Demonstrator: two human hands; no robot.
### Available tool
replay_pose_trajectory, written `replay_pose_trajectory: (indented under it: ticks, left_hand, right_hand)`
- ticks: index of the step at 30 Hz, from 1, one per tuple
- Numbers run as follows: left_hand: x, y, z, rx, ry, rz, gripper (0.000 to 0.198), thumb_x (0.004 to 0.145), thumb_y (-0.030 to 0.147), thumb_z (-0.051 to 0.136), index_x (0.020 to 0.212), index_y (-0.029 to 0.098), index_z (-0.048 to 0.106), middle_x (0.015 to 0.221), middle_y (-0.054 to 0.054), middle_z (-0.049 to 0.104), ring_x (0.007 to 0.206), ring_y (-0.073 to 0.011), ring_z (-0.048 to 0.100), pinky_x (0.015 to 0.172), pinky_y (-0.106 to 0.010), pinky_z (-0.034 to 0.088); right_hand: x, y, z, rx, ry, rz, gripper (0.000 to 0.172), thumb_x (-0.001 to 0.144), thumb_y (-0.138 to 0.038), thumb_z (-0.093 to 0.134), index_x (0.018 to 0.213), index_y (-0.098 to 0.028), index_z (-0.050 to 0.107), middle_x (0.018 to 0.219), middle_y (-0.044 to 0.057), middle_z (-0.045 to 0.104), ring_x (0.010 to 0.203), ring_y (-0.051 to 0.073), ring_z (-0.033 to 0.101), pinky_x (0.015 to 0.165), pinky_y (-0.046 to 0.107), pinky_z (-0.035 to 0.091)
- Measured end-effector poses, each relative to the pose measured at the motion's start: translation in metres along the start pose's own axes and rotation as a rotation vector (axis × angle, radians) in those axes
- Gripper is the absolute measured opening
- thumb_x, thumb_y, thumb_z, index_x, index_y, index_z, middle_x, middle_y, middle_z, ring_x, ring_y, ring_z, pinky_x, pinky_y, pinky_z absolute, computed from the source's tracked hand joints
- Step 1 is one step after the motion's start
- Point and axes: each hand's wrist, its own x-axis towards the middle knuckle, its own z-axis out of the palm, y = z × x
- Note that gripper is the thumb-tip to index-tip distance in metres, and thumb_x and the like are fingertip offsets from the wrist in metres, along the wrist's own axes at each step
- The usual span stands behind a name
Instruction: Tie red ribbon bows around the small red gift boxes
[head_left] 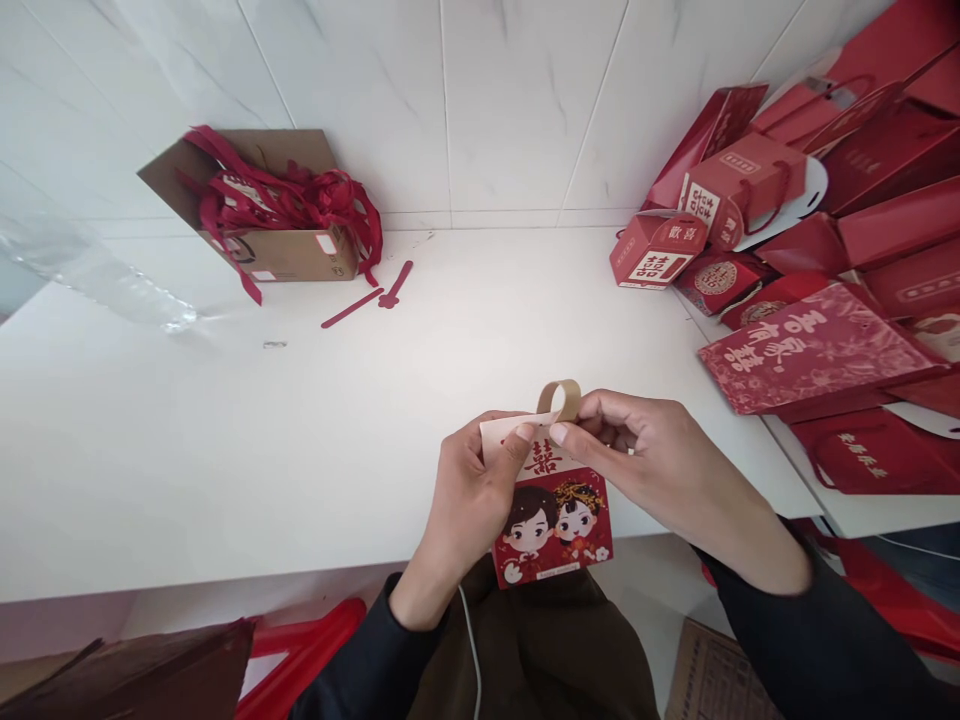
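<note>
Just past the table's front edge I hold a small red and cream wedding gift bag [555,530], printed with a cartoon couple and a double-happiness sign. My left hand [480,480] is closed on its upper left edge, thumb on the front. At the top edge, my right hand [637,440] pinches a gold ribbon [571,400], with thumb and index finger near the bag's upper right. The ribbon stands up in a loop above the bag's top. Its lower ends are partly hidden by my fingers.
Ahead on the left of the white table [225,450] stands an open cardboard box [300,257] with dark red ribbons spilling out. Two dark red strips [352,307] lie beside it. Many red gift boxes [660,250] and bags [817,345] crowd the right side. Clear plastic [112,280] lies far left.
</note>
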Motion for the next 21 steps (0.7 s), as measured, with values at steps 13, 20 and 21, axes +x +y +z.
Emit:
replay_pose_trajectory:
  ticks: [13,20,21]
  left_hand:
    - [0.002,0.005,0.002,-0.017,-0.020,0.019,0.032,0.094,0.046,0.066,0.099,0.016,0.074,0.080,-0.002,0.068,0.072,-0.0128,0.057,0.063,-0.023,0.044]
    - [0.001,0.007,0.001,0.017,-0.014,0.040,0.033,0.094,0.047,0.065,0.098,0.015,0.073,0.073,-0.001,0.064,0.066,-0.0120,0.052,0.061,-0.024,0.042]
    - [0.001,0.007,0.001,0.016,-0.014,0.048,0.033,0.094,0.047,0.065,0.098,0.015,0.073,0.074,-0.001,0.064,0.066,-0.0120,0.052,0.062,-0.024,0.042]
  right_hand:
    - [0.005,-0.004,-0.009,-0.246,-0.022,-0.145,0.019,0.100,-0.033,0.055,0.086,-0.024,0.063,0.074,-0.004,0.064,0.068,0.014,0.056,0.057,0.025,0.041]
    - [0.013,-0.010,-0.012,-0.364,-0.021,-0.338,0.014,0.098,-0.021,0.057,0.088,-0.024,0.067,0.083,-0.001,0.067,0.074,0.016,0.061,0.065,0.029,0.044]
    - [0.014,-0.011,-0.013,-0.379,-0.017,-0.383,0.015,0.097,-0.019,0.057,0.087,-0.024,0.067,0.082,-0.001,0.066,0.074,0.016,0.060,0.066,0.029,0.044]
